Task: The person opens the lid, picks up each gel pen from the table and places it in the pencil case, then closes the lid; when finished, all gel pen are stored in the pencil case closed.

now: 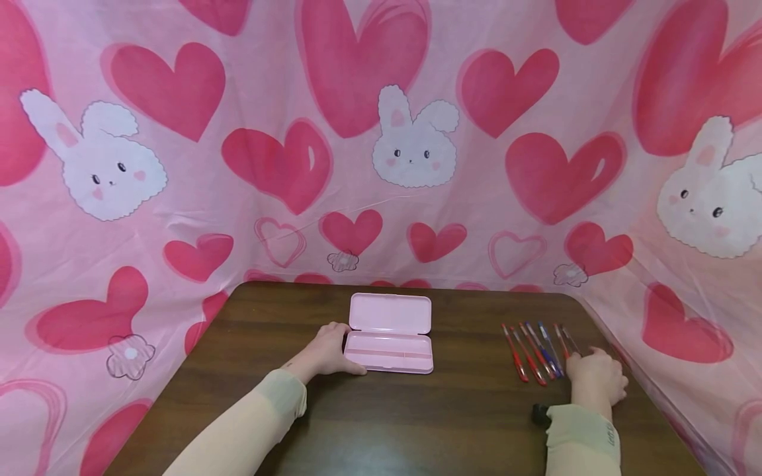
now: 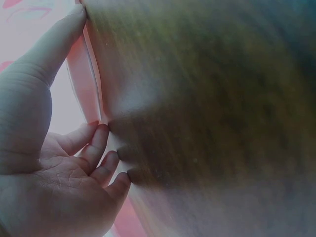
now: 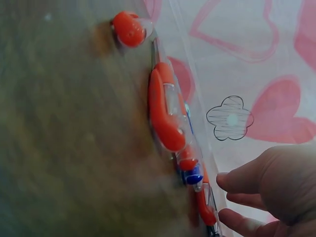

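A pink pencil case [image 1: 389,360] lies on the table with its lid [image 1: 389,313] swung back. My left hand [image 1: 324,350] holds its left end, thumb at the front edge and fingers at the left side. In the left wrist view, my left hand [image 2: 64,168] has its fingertips between the case's pink wall [image 2: 84,74] and the tabletop. Red pens [image 1: 518,362] and blue pens [image 1: 546,349] lie in a loose row on the right. My right hand [image 1: 597,378] is at the row's right end, fingers loosely bent beside a red pen [image 3: 206,207] and a dark pen [image 1: 570,338].
The brown wooden table [image 1: 417,423] stretches between the case and the pens. Behind and beside it hangs a pink cloth [image 1: 411,218] with hearts and rabbits. A small black object [image 1: 540,414] shows at the right cuff.
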Motion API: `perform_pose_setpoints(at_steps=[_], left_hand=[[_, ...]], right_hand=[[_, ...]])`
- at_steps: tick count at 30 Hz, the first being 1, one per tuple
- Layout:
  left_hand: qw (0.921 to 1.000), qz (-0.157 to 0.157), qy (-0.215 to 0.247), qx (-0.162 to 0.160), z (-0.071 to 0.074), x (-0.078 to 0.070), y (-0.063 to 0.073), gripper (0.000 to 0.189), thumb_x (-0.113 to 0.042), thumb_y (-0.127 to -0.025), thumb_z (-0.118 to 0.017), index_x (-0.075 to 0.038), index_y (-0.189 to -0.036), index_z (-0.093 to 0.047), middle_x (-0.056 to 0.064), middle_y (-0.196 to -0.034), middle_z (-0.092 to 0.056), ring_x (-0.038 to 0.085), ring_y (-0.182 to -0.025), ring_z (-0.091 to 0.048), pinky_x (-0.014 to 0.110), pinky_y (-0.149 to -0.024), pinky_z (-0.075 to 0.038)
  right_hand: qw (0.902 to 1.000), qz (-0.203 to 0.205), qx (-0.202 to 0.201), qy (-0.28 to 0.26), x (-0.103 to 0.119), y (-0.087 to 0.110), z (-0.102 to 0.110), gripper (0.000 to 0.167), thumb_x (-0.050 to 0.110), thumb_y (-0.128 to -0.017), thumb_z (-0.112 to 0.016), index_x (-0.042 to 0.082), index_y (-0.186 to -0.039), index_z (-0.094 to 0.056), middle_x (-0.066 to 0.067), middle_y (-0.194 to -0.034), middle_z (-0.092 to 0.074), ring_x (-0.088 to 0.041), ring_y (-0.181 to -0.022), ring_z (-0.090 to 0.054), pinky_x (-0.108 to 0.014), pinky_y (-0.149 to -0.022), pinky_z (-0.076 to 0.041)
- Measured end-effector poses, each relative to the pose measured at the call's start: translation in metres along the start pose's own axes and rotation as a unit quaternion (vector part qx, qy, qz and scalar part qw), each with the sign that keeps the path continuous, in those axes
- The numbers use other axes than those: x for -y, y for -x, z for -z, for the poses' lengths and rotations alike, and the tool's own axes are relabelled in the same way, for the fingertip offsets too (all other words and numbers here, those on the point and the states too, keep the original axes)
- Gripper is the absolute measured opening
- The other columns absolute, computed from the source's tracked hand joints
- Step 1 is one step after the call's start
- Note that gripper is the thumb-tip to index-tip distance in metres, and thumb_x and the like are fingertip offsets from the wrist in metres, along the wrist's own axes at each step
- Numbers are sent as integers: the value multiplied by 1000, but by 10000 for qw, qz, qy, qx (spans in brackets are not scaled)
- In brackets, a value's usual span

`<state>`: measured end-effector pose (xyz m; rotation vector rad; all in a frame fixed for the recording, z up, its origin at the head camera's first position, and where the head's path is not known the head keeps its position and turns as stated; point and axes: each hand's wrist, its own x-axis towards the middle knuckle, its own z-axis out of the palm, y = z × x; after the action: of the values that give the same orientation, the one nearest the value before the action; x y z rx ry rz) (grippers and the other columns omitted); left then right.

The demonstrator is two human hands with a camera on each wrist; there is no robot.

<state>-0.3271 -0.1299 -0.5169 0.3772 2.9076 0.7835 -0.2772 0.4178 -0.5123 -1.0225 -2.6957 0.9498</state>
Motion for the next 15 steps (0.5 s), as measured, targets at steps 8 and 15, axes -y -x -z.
perform_pose_setpoints(at_steps=[8,15], left_hand=[[10000,-11,-25,-15,1,-1,0,103,-60,-67,-101,-5,-144,-60,12,-138,-63,31,-134,-54,53,-121,-50],[10000,-3,-36,-13,1,-1,0,104,-60,-66,-101,-5,-144,-60,11,-138,-63,30,-134,-54,52,-121,-50]], right_hand=[[9995,105,87,272,-7,-3,-1,54,28,-103,-51,-5,-147,-54,-48,-146,-47,-70,-128,-41,-75,-105,-43],[9989,290,-1,373,-12,-8,-2,48,24,-98,-58,-6,-134,-65,-47,-139,-55,-67,-122,-48,-71,-99,-46]])
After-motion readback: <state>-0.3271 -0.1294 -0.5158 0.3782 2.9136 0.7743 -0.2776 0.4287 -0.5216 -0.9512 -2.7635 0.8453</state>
